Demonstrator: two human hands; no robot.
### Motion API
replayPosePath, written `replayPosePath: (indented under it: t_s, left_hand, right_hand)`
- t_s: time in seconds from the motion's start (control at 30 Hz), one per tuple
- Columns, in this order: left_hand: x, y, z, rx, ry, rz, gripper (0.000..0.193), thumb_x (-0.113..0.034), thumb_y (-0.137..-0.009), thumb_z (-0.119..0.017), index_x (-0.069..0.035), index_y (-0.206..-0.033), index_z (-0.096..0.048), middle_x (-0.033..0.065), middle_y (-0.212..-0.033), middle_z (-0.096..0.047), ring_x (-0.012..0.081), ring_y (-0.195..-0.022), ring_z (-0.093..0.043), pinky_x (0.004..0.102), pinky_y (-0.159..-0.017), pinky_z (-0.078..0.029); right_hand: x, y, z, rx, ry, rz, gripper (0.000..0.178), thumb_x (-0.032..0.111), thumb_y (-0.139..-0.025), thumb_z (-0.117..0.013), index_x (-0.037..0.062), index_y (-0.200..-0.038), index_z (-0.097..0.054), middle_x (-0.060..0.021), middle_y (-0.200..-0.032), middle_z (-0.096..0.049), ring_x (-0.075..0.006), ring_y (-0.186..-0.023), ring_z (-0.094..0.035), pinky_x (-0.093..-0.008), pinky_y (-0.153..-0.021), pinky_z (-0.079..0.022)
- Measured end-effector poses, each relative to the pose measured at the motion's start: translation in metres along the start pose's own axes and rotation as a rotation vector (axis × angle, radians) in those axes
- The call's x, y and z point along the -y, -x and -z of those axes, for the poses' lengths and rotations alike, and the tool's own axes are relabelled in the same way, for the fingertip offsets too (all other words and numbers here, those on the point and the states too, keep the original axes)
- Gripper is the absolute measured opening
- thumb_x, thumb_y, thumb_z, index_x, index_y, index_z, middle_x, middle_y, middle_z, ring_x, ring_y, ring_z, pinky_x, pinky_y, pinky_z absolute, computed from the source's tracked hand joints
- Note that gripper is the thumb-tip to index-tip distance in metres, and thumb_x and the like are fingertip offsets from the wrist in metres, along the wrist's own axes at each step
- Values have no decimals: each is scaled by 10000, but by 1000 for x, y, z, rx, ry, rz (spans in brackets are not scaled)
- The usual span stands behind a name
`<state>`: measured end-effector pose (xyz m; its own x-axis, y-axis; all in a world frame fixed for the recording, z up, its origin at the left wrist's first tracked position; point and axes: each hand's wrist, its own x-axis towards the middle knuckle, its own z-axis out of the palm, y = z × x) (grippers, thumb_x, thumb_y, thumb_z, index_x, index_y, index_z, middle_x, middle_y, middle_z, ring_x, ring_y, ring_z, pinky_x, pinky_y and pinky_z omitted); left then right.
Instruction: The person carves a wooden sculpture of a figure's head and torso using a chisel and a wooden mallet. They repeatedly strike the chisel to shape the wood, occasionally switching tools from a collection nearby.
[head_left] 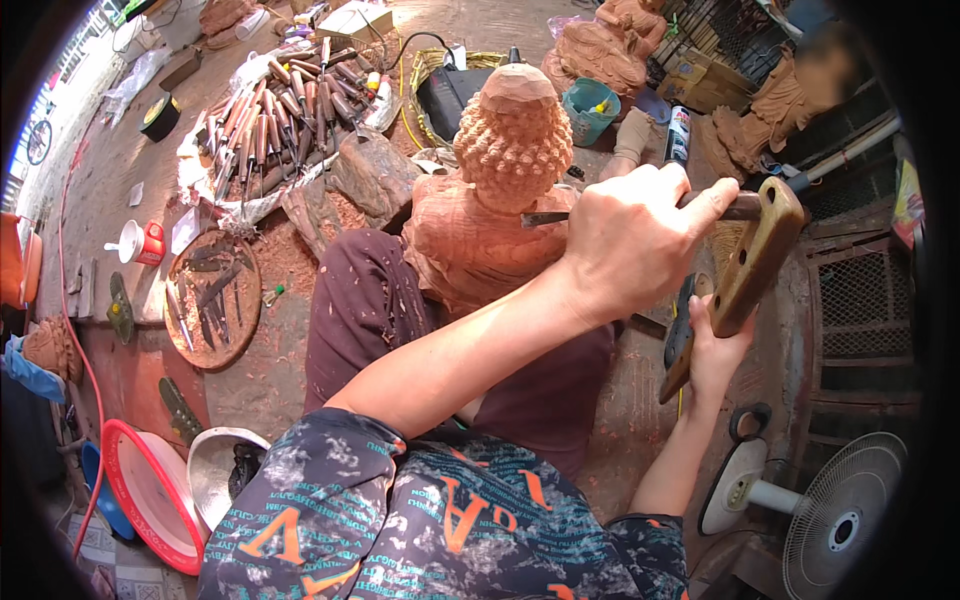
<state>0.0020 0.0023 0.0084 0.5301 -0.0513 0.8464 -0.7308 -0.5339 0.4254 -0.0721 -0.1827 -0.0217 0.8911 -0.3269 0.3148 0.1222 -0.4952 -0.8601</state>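
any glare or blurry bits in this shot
Head view: glare bleaches the upper-left edge; bright light catches the left hand; a blurred patch hides the head of the upper-right carved figure; the curly-haired wooden statue looks crisp.

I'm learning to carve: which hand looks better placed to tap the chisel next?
Probably the right hand: it holds the wooden block near the back end of the chisel, while the left hand grips that tool.

Statue [513, 150]: before the person [460, 510], right of the tool pile [290, 105]
Mallet [770, 230]: in the right hand [718, 355], right of the statue
Knives [218, 287]: on the board [246, 322], left of the legs [345, 300]
Bucket [590, 112]: behind the statue, to its right
Fan [845, 525]: right of the person
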Motion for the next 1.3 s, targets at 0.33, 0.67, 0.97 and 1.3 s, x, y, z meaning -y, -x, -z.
replayPosePath:
  t_s: [0.33, 0.67, 0.97, 1.3]
  left_hand:
    - [4, 2, 0, -9, -42, -40, 331, -193, -762, -680, -208, -1092, -682, 5, -687, -534, 160, -572, -574, 303, -438, -421]
    - [4, 3, 6, -44, 40, -108, 342, -193, -748, -673, -199, -1090, -676, -4, -662, -536, 157, -558, -564, 292, -444, -432]
    - [-14, 12, 10, -39, 228, -156, 398, -205, -716, -671, -203, -1114, -665, -13, -656, -511, 155, -545, -555, 283, -453, -426]
    - [-7, 3, 15, 30, 230, -52, 425, -226, -710, -735, -204, -1127, -656, 0, -669, -540, 181, -574, -573, 309, -488, -443]
  right_hand:
    - [-1, 1, 4, -3, -282, -114, 520, -55, -823, -642, 62, -1305, -485, -18, -836, -538, -69, -669, -483, -242, -662, -441]
    - [-5, 12, 10, 1, -558, -146, 449, -50, -786, -670, 0, -1207, -523, -36, -903, -575, -84, -791, -530, -229, -742, -441]
    - [6, 30, -3, -96, -290, -168, 648, -54, -796, -638, 23, -1374, -355, -31, -837, -540, -102, -725, -512, -259, -716, -453]
    - [17, 32, 4, -76, -520, -115, 648, -77, -791, -637, 23, -1372, -369, -49, -803, -529, -113, -656, -493, -263, -653, -459]
